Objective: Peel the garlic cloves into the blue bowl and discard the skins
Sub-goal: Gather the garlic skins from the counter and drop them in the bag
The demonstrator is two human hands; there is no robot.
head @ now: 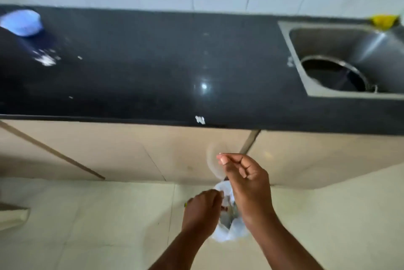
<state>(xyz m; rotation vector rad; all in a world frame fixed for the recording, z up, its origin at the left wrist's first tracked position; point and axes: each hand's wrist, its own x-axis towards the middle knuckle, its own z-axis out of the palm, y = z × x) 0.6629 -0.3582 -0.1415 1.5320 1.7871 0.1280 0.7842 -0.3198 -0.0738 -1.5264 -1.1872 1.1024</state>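
Garlic skins are being discarded into the white plastic bag on the floor, its rim being gripped by the left hand. The right hand, fingers pinched together above it, contents not discernible, should be opened directly over the mouth. The light blue plastic bowl is sitting far left on the black polished desk, with loose white skin scraps nearby to be collected.

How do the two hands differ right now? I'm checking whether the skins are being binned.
The left hand sits lower, fingers curled at the white plastic bag's rim. The right hand is higher, thumb and fingertip pinched together above the bag; nothing clearly shows between them. Both are below the black counter, over the floor.
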